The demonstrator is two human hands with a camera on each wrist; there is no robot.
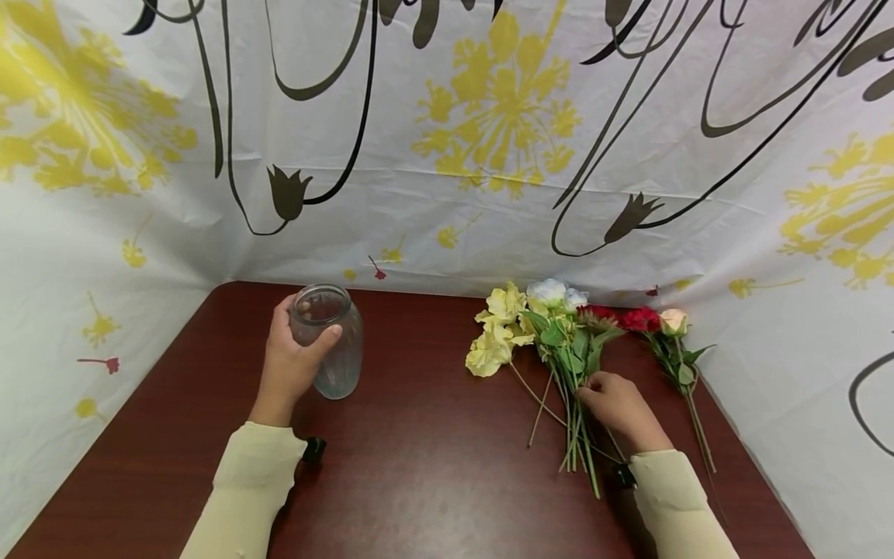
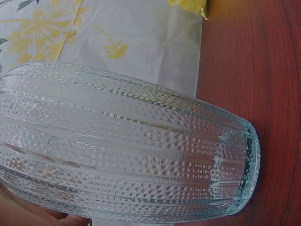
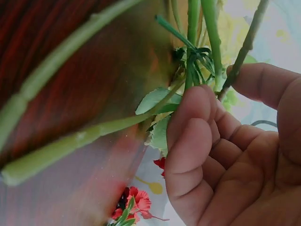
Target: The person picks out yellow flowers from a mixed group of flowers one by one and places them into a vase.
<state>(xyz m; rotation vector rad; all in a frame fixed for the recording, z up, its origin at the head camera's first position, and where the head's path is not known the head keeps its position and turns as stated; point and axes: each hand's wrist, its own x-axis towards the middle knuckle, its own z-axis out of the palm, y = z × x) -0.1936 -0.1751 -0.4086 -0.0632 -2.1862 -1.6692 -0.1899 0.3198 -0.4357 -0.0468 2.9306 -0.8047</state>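
Observation:
My left hand (image 1: 289,365) grips a clear glass vase (image 1: 344,361) near its neck, thumb in front, on the left of the table. The vase stands slightly tilted; its ribbed, dimpled side (image 2: 141,150) fills the left wrist view, with part of the hand (image 2: 33,212) at the lower corner. At right, my right hand (image 1: 625,407) is among the green stems (image 1: 576,435) of a flower bunch. Its fingers curl, and a brownish stem (image 3: 247,47) lies pinched between thumb and fingers. The bunch has yellow flowers (image 1: 492,349) and pale blue-white flowers (image 1: 552,293).
Red flowers (image 1: 639,319) and a peach rose (image 1: 673,322) lie to the right of the bunch, near the table's right edge. The dark red-brown table (image 1: 419,481) is bordered by a white patterned sheet (image 1: 419,217) at the back and sides.

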